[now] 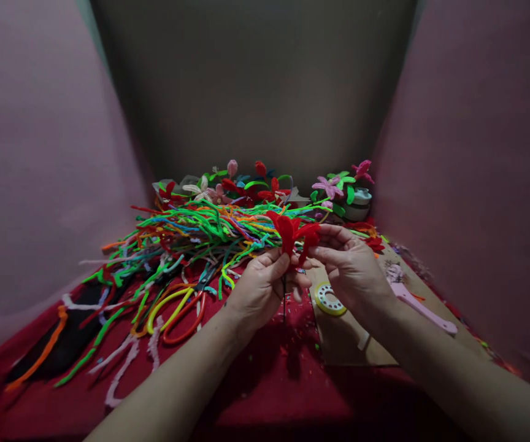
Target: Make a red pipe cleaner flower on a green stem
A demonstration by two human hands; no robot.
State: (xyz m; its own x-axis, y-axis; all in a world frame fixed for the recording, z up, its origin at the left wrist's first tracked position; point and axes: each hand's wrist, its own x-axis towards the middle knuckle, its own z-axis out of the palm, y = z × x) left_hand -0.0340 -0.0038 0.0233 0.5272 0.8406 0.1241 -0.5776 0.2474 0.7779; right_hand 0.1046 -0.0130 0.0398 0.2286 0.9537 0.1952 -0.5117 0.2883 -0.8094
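Note:
A red fuzzy flower (287, 234) with a thin dark stem is held up at the centre, above the red cloth. My left hand (265, 279) pinches its base, with the stem hanging down below the fingers. My right hand (350, 261) grips a petal on the flower's right side between thumb and fingers. Behind the hands lies a large pile of coloured pipe cleaners (214, 224), mostly green.
Scissors (184, 313) with yellow and red handles lie left of the hands. On a brown board (378, 353) at right are a yellow-rimmed spool (330, 299) and a pink-handled tool (424, 309). Finished flowers (328, 186) stand at the back.

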